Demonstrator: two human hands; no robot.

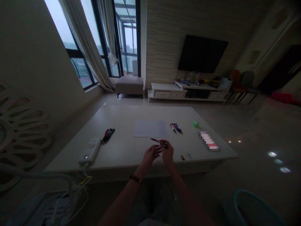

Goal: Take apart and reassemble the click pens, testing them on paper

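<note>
A dark, slim pen [155, 140] is held in the fingers of my right hand [167, 152], above the near part of the white table. Its thin tip points left. My left hand [150, 156] is just beside it, fingers loosely bent and apart, with nothing seen in them. Beyond both hands lies a sheet of white paper [150, 128]. To the right of the paper rests a small group of pens [176, 128]. Another bunch of pens [108, 136], with red and green parts, lies on the left side.
A white power strip [91, 151] sits at the table's [122, 157] left edge, its cable hanging down. Toward the right are a green block [195, 124], a blurred-out pink and white item [208, 141] and a small brownish object [182, 157] near the front edge.
</note>
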